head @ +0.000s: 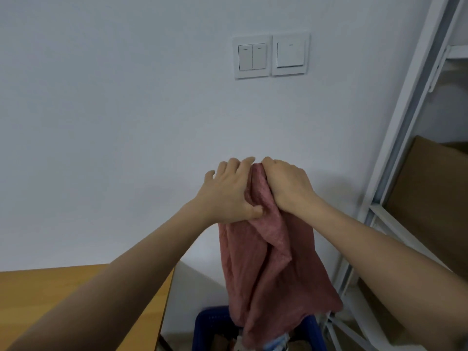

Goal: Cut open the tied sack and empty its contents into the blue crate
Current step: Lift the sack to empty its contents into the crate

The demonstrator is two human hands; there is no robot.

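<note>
Pale grey wall fills most of the frame, with two light switch plates (271, 57) in the upper middle, a white metal shelf frame (395, 158) running down the right edge, and a wooden bench (40, 290) at the lower left. Both hands are raised at the frame's centre. The left hand (228, 196) pinches a bunched fold of the pink sack (268, 274), thumb pressed into the cloth, while the right hand (288, 188) is clenched around the gathered top just beside it. The sack hangs limp and inverted below them, its lower end reaching down into the blue crate (210, 323) at the bottom centre, where a few items seem to lie already, though they are too blurred to name.

This looks like the emptying step, near its end. To finish it well, I would keep the closed end held high and the open mouth inside the crate's rim, then shake gently so that anything caught in the folds drops in rather than onto the floor.
</note>
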